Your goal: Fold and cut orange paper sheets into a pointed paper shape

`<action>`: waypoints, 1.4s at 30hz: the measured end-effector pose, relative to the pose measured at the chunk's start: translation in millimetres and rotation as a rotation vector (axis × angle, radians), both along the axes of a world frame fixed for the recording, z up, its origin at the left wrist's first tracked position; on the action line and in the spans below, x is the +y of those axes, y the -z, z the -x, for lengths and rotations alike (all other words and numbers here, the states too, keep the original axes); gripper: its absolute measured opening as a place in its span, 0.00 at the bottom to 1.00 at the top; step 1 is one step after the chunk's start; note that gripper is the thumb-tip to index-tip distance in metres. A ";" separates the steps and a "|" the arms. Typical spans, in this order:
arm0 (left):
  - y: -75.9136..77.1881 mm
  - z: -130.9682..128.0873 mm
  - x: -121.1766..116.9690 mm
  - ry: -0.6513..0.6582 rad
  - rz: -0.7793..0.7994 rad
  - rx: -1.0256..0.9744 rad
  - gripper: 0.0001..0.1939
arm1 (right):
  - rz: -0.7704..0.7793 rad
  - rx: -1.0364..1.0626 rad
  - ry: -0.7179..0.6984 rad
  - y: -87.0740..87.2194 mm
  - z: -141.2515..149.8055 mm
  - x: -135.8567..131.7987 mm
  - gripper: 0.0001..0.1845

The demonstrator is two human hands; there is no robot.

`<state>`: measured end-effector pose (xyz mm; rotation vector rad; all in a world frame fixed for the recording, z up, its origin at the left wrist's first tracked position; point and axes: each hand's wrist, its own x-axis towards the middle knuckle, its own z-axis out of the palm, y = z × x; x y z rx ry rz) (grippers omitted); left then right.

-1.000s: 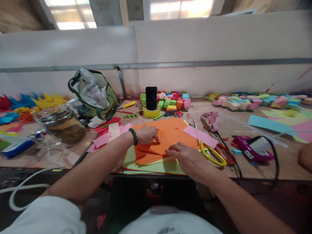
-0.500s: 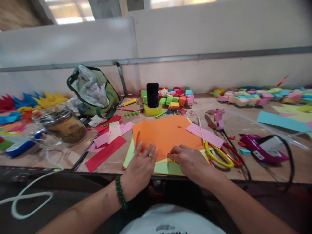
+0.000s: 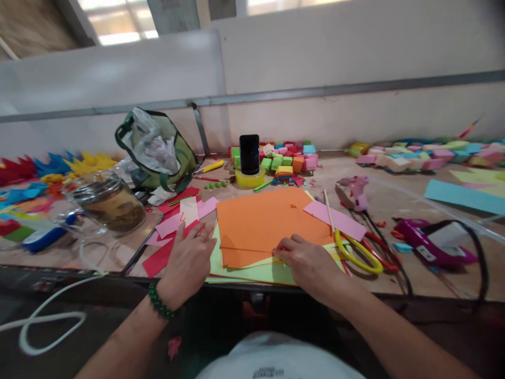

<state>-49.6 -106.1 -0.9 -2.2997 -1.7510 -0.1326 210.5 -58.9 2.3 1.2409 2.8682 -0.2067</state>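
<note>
Several sheets of orange paper (image 3: 268,216) lie on top of pale green paper (image 3: 256,273) at the table's front edge. My right hand (image 3: 311,266) is closed at the near edge of the orange sheets, thumb and forefinger pinched on that edge. To the left, my left hand (image 3: 189,260) is open, its fingers spread over a red paper strip (image 3: 158,259) and beside the stack's left side. Pink paper strips (image 3: 169,226) lie just beyond its fingertips. Yellow-handled scissors (image 3: 357,253) and a pink strip (image 3: 335,219) with a thin stick (image 3: 329,210) are near my right hand.
A phone (image 3: 249,153) stands on a yellow tape roll (image 3: 250,179) behind the paper. Folded paper blocks (image 3: 290,160) line the back. On the right are a pink glue gun (image 3: 358,192) and a purple device (image 3: 430,242); a glass jar (image 3: 110,202) and green bag (image 3: 158,152) occupy the left.
My left hand has moved left, off the orange paper and onto the red strip. The raised left part of the orange sheet now lies flat. My right hand stays in place.
</note>
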 end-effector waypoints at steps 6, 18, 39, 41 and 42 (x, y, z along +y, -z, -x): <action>-7.3 -49.8 -0.8 0.181 0.155 -0.191 0.20 | 0.001 0.104 0.018 5.8 -4.2 -0.6 0.17; 19.4 -32.1 -10.4 -0.054 0.084 -0.253 0.15 | 0.026 0.327 0.242 24.9 -56.2 -14.4 0.25; -43.9 -81.8 66.8 0.054 0.296 -0.119 0.19 | -0.231 0.617 0.198 54.5 -57.9 -17.5 0.19; -41.5 -97.6 104.3 0.143 0.310 -0.161 0.27 | -0.248 0.625 0.195 56.1 -57.5 -17.3 0.18; -37.3 -102.6 122.4 0.154 0.332 -0.176 0.33 | -0.252 0.630 0.192 56.7 -57.5 -17.2 0.17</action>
